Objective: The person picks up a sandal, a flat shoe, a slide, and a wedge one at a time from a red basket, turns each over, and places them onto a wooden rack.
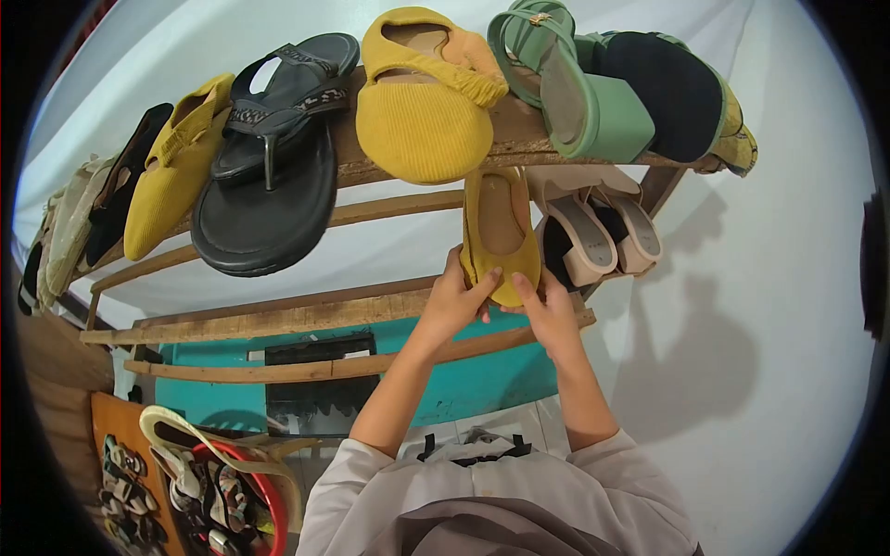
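Observation:
A pair of yellow flat shoes point(501, 218) is between my two hands at the middle shelf, toes toward me; one shoe shows plainly, the other only as an edge at its left. My left hand point(454, 301) grips the left side near the toe, thumb on top. On the right side, my right hand point(549, 310) is closed on the toe, its thumb also on top. Just to the right stand beige heeled sandals point(589, 236). Above, on the top shelf, sits a yellow ribbed slingback shoe point(425, 125).
The wooden rack point(287, 320) spans the view. Its top holds black flip-flops point(269, 208), another yellow slingback point(176, 171) and green heeled sandals point(593, 102). Lower left, a red basin point(273, 496) holds several shoes beside a pale plastic chair point(167, 422). A white wall stands right.

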The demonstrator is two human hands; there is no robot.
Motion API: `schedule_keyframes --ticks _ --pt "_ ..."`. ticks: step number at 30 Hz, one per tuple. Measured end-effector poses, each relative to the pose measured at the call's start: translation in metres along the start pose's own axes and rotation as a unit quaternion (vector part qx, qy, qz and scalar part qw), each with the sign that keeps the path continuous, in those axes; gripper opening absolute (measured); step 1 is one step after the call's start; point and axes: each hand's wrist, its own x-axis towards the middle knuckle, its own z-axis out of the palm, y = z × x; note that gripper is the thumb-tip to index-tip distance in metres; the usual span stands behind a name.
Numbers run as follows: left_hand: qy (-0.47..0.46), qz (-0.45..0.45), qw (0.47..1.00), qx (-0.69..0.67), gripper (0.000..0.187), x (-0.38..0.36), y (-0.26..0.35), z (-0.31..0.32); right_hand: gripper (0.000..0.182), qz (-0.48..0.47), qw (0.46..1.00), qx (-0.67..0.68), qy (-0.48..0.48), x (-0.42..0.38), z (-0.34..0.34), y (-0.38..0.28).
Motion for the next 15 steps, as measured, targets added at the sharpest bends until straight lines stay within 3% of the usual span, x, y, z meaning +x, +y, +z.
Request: schedule_keyframes --ticks 2,5,15 --pt "0.014 -0.035 0.999 -0.016 0.046 0.002 0.001 0.003 0.056 -0.087 0.996 -0.024 -0.008 0.000 0.002 0.008" --pt "0.036 -0.045 0.998 0.009 0.045 0.000 0.004 0.008 0.069 -0.195 0.959 -0.205 -0.015 -0.002 -0.001 0.002" --pt "0.078 -0.024 0.995 0.062 0.049 -0.005 0.012 0.027 0.077 -0.073 0.970 -0.232 0.013 -0.014 -0.009 0.012"
